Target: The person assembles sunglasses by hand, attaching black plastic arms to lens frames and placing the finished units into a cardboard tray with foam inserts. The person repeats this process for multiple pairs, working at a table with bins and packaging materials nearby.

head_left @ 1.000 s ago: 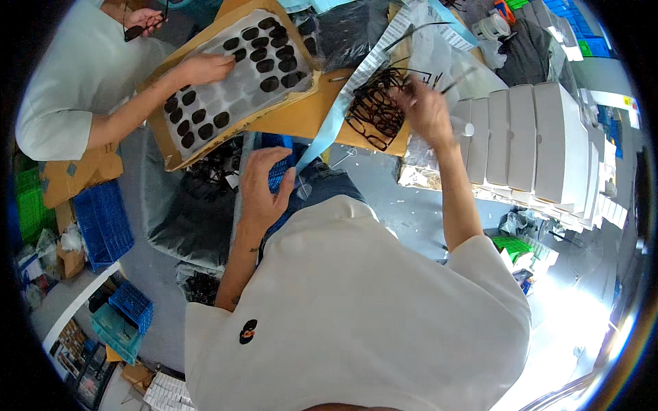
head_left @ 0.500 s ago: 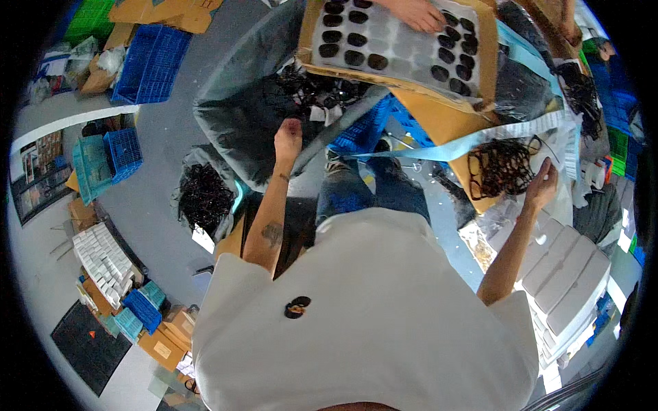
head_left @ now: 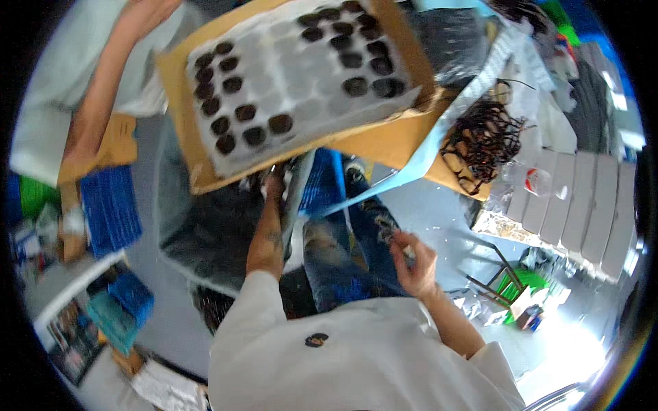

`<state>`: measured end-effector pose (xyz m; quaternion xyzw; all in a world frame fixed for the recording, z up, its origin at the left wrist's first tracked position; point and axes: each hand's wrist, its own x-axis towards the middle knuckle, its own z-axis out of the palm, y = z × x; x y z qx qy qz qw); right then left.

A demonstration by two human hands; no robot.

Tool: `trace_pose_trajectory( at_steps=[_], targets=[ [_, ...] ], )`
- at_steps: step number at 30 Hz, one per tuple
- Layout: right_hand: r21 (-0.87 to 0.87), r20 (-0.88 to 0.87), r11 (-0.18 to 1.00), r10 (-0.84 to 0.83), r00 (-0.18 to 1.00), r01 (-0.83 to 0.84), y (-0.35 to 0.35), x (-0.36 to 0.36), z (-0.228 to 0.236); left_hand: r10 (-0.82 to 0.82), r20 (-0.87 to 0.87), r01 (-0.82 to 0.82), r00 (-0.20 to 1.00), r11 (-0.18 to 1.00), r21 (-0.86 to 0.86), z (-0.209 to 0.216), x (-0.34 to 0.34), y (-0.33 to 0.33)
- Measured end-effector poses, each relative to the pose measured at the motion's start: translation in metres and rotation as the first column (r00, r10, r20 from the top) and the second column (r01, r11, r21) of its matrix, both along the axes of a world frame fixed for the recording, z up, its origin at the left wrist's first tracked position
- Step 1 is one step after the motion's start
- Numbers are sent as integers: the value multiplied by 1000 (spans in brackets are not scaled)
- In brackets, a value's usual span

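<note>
My left hand (head_left: 273,183) reaches to the mouth of a large dark grey bag (head_left: 205,233) of dark tangled pieces. The edge of a cardboard tray (head_left: 199,179) partly covers it, and its fingers are blurred. My right hand (head_left: 415,266) is raised over my right leg, fingers curled into a pinch. A small pale bit shows between the fingertips, too small to name. The tray's white sheet carries rows of dark oval lenses (head_left: 280,124). To the right lies a heap of dark brown eyeglass frames (head_left: 483,140), apart from both hands.
A light blue strip (head_left: 411,171) slants from the tray's right side toward my legs. Grey-white boxes (head_left: 576,202) line the right, with a stool (head_left: 497,277) nearer. Blue crates (head_left: 113,209) stand at left. Another person's arm (head_left: 106,89) extends at the upper left.
My right hand has left the heap of frames and come in over my legs. The other person's hand has gone from the lenses toward the upper left. The whole view has shifted.
</note>
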<state>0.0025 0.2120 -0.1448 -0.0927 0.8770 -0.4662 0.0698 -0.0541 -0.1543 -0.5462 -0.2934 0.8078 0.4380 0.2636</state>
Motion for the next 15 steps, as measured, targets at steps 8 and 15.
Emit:
trace_pose_trajectory(
  at_steps=[8, 15],
  targets=[
    [-83, 123, 948, -298, 947, 309, 2, -18, 21, -737, 93, 601, 669, 464, -650, -3, -17, -25],
    [-32, 149, 960, -269, 951, 277, 32, -30, -4, -416, 32, 395, 909, 834, -385, -43, -75, 7]
  ],
)
